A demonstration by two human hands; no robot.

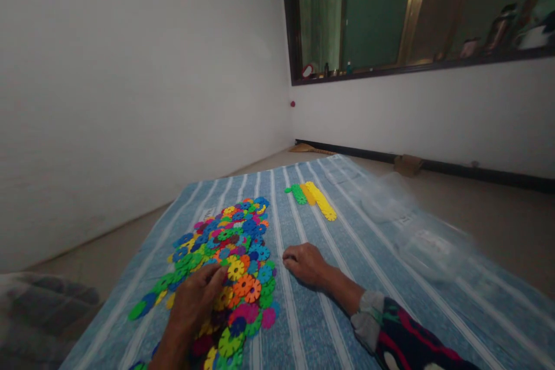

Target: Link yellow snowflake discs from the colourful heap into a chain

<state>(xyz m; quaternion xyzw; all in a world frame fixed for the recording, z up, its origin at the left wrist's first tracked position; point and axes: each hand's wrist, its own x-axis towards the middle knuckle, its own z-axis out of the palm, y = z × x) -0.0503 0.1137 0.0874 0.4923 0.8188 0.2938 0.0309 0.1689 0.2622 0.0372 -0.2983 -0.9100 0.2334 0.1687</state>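
My left hand (197, 295) is over a heap of colourful notched plastic discs. Its thumb and fingers are drawn together, with the tips at the left edge of a yellow disc (235, 269); whether they grip it does not show. Orange discs (247, 287) lie just right of that one. My right hand (306, 264) rests on the striped cloth to the right of the heap, its fingers curled in and their contents hidden. Beyond it are overlapping rows of yellow discs (321, 202), orange-yellow discs (308, 194) and green discs (298, 193).
The blue-and-white striped cloth (299, 312) covers the work surface. Clear plastic bags (429, 243) lie along its right side. On the floor behind are a broom (306, 148) and a small cardboard piece (407, 165). A grey fabric item (39, 312) is at lower left.
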